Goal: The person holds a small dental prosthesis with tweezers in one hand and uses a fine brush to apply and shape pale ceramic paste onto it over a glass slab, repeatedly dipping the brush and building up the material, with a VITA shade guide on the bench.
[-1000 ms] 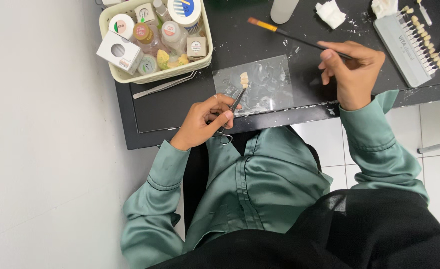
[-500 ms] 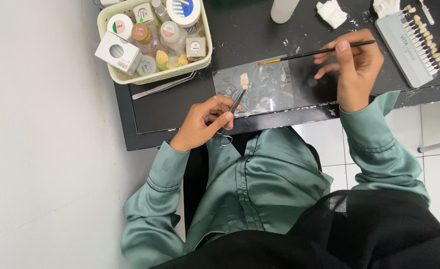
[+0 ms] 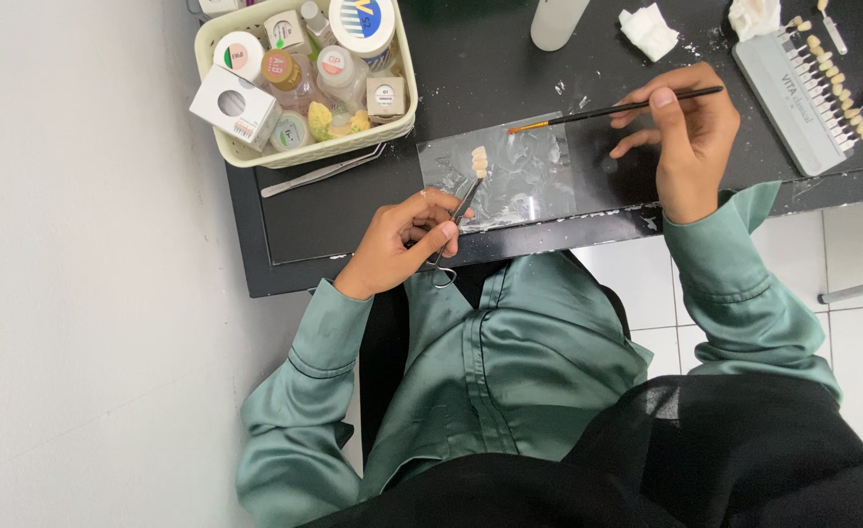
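Observation:
My left hand (image 3: 397, 242) grips slim metal forceps (image 3: 454, 223) near the front edge of the black table (image 3: 353, 210). The forceps' tip holds a small cream row of teeth (image 3: 478, 159) over a clear mixing slab (image 3: 534, 181). My right hand (image 3: 685, 137) holds a thin black brush (image 3: 627, 108) almost level. Its orange tip (image 3: 521, 128) hovers at the slab's far edge, just right of the teeth.
A cream basket (image 3: 407, 122) with several small jars and boxes stands at the back left, and metal tweezers (image 3: 322, 172) lie in front of it. A tooth shade guide (image 3: 793, 93) lies at the right. A white bottle (image 3: 556, 20) and crumpled tissue (image 3: 648, 29) sit at the back.
My right hand has swung the brush from a slant to nearly level and brought its tip closer to the slab and the teeth. My left hand has barely moved.

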